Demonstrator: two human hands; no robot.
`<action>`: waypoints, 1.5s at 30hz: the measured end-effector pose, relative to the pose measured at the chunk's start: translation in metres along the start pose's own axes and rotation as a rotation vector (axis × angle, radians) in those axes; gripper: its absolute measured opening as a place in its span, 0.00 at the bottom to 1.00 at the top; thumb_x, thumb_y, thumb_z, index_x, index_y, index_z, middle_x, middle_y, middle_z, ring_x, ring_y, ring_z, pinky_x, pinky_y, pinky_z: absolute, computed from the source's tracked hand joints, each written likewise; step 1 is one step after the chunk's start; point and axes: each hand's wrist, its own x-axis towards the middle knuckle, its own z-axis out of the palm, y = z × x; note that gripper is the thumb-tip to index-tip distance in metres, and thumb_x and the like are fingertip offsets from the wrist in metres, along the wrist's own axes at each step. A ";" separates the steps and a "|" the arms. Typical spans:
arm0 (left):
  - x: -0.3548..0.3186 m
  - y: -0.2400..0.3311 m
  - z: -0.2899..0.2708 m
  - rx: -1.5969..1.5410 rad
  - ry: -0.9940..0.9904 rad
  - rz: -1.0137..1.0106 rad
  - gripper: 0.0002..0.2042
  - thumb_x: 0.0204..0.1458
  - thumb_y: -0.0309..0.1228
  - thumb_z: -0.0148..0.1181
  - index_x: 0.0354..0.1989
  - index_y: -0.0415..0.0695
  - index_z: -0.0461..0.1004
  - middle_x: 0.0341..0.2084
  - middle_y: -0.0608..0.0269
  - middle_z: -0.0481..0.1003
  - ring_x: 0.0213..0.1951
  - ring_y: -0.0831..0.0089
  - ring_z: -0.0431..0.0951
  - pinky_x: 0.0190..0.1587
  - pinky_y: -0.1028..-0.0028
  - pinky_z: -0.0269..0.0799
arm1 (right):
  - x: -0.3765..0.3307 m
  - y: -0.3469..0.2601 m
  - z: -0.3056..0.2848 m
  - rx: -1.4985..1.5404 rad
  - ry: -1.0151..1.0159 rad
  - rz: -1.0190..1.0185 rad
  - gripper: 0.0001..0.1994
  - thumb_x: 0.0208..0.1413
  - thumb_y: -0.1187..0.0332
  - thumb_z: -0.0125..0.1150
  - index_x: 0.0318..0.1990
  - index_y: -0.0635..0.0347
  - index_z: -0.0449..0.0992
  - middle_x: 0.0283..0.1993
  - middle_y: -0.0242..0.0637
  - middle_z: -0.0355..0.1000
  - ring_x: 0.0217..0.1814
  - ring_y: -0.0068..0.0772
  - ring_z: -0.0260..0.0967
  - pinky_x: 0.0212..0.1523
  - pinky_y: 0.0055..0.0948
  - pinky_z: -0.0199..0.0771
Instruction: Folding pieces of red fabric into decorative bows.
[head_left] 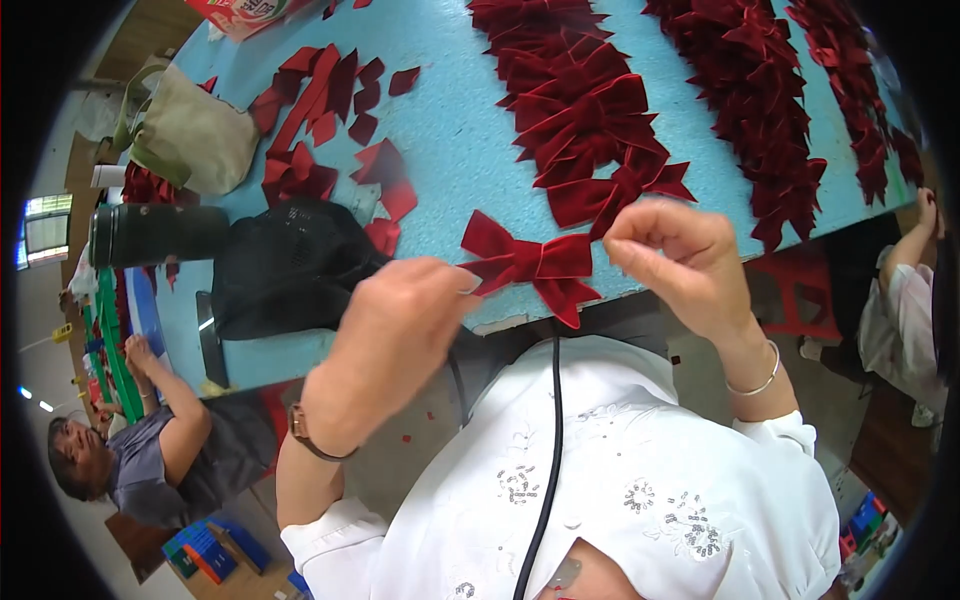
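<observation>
A dark red velvet bow (530, 262) lies at the near edge of the table, with one tail reaching over the edge. At its left side, my left hand (405, 325) is closed, its fingertips on the bow's left end and partly covering it. To the right of the bow, my right hand (690, 255) is raised in a pinch, thumb and forefinger together, a little apart from the bow's right loop. Whatever that pinch holds is too small to make out. Just beyond the bow, a column of overlapping red bows (585, 110) runs toward the far side.
Further columns of red bows (760, 110) (850, 100) lie to the right on the blue table (440, 130). Left are loose red velvet pieces (320, 100), a black cloth bag (295, 265), a dark bottle (160, 233) and a canvas bag (195, 130). Another person (165, 440) sits at left.
</observation>
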 end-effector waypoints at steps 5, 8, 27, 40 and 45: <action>-0.007 -0.016 0.003 -0.074 0.131 -0.096 0.05 0.46 0.20 0.60 0.33 0.37 0.75 0.27 0.56 0.75 0.28 0.62 0.76 0.30 0.72 0.72 | -0.006 0.013 0.021 -0.240 -0.004 -0.133 0.04 0.48 0.81 0.61 0.33 0.68 0.74 0.33 0.37 0.72 0.26 0.22 0.65 0.27 0.19 0.65; -0.001 -0.017 0.011 -0.146 0.157 -0.083 0.05 0.46 0.20 0.60 0.33 0.37 0.75 0.27 0.55 0.75 0.28 0.62 0.77 0.29 0.72 0.72 | 0.000 0.014 0.036 -0.296 0.013 -0.223 0.05 0.48 0.81 0.60 0.34 0.67 0.74 0.32 0.38 0.71 0.26 0.25 0.66 0.26 0.21 0.66; 0.010 -0.021 0.055 0.360 0.179 0.282 0.09 0.36 0.25 0.56 0.28 0.34 0.73 0.23 0.59 0.68 0.28 0.67 0.68 0.35 0.72 0.64 | 0.026 0.043 0.059 -0.541 -0.151 -0.271 0.06 0.48 0.80 0.59 0.34 0.67 0.71 0.31 0.45 0.70 0.29 0.44 0.70 0.26 0.33 0.69; 0.011 0.002 0.051 0.606 -0.167 0.351 0.15 0.33 0.22 0.56 0.33 0.27 0.73 0.26 0.52 0.70 0.31 0.64 0.68 0.37 0.69 0.65 | 0.021 0.047 0.063 -0.657 -0.126 -0.294 0.08 0.43 0.80 0.60 0.33 0.65 0.70 0.29 0.40 0.68 0.30 0.40 0.69 0.26 0.32 0.70; 0.008 0.002 0.051 0.532 -0.138 0.259 0.12 0.33 0.22 0.56 0.29 0.30 0.74 0.23 0.55 0.70 0.29 0.65 0.69 0.36 0.69 0.65 | 0.020 0.050 0.062 -0.636 -0.141 -0.311 0.08 0.44 0.81 0.60 0.33 0.65 0.70 0.29 0.40 0.69 0.31 0.40 0.69 0.26 0.33 0.71</action>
